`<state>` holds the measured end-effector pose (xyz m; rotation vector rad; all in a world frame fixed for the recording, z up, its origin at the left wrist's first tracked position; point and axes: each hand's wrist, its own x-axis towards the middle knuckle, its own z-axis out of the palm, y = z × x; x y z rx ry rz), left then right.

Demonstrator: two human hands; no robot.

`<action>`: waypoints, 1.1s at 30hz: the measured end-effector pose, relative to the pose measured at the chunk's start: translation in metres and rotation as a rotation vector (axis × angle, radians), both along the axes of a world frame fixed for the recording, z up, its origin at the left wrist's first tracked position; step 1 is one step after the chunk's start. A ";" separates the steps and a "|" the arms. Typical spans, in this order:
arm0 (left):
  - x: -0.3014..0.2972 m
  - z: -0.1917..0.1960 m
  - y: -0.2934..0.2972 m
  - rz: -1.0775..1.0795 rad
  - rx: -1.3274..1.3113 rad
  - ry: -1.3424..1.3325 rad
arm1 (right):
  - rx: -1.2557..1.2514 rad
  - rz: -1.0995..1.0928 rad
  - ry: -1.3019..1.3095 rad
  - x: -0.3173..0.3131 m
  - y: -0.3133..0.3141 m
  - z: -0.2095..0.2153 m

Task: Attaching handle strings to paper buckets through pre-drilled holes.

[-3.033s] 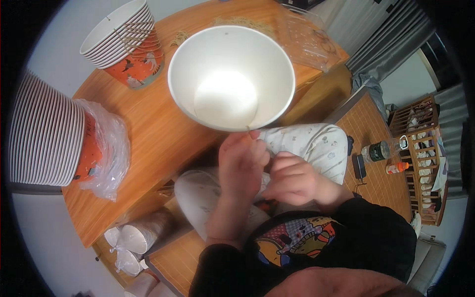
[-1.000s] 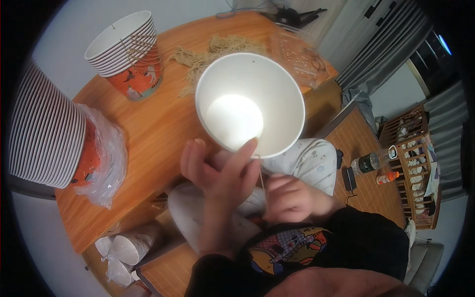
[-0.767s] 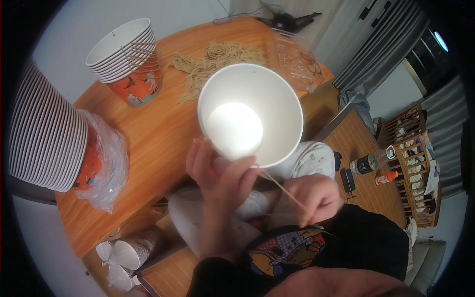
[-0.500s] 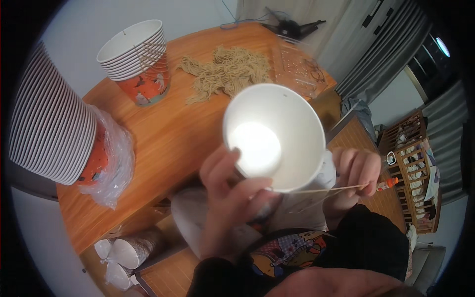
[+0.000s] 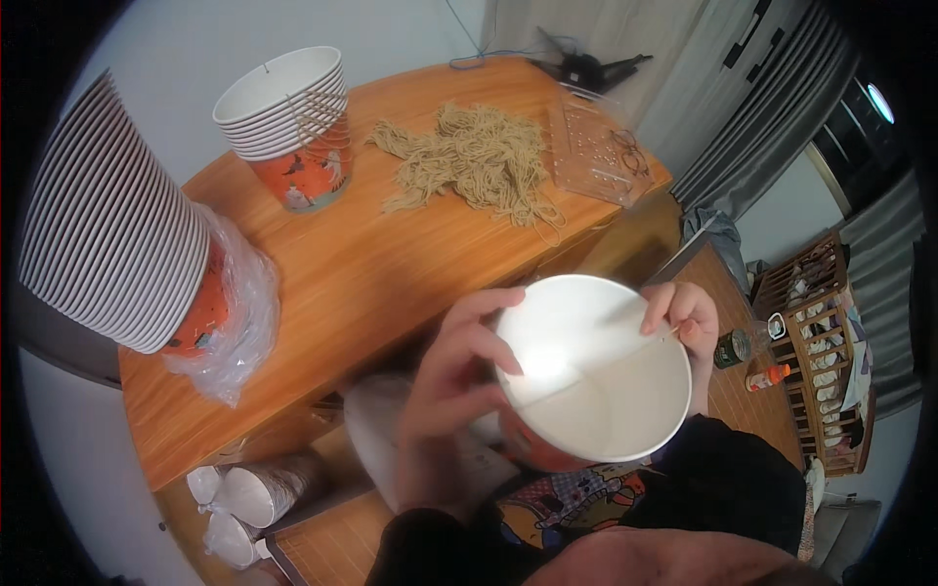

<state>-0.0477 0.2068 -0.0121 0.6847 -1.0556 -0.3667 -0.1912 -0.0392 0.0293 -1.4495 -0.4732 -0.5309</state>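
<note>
A white-lined paper bucket [image 5: 625, 410] with an orange printed outside is tilted in front of me, its mouth facing up toward me. My left hand [image 5: 467, 356] grips its left side, fingers over the rim and the thumb lower down. At the upper right rim, my right hand [image 5: 684, 317] is closed, with fingertips inside the mouth pinching the end of a thin tan cord [image 5: 601, 371]. That cord stretches across the bucket's inside from the left wall. A tangled heap of similar tan cords [image 5: 474, 156] lies on the wooden table [image 5: 332, 283].
A stack of orange printed buckets [image 5: 298, 166] with cords on its side stands at the back. Another tall stack [image 5: 127, 234], partly in clear plastic, leans at the left. Glasses [image 5: 630, 156] rest on a clear tray [image 5: 586, 146]. Wrapped white buckets [image 5: 254, 498] lie below the table.
The bucket has moved lower and right and turned. My right hand has come from the bucket's right, where it pulled the cord taut outside, up to the rim, and the cord now crosses the mouth.
</note>
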 end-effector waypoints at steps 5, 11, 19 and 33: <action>0.011 -0.012 -0.010 -0.037 -0.051 0.126 | 0.231 0.100 0.074 0.003 0.008 -0.006; 0.003 -0.006 -0.010 0.178 -0.118 0.244 | 0.306 -0.003 -0.008 0.008 0.025 0.005; 0.037 -0.026 0.026 0.435 -0.232 0.089 | -0.339 -0.328 -0.073 0.011 0.033 0.029; -0.012 0.030 0.015 -0.009 0.595 -0.064 | -0.717 -0.278 0.076 0.033 0.072 0.032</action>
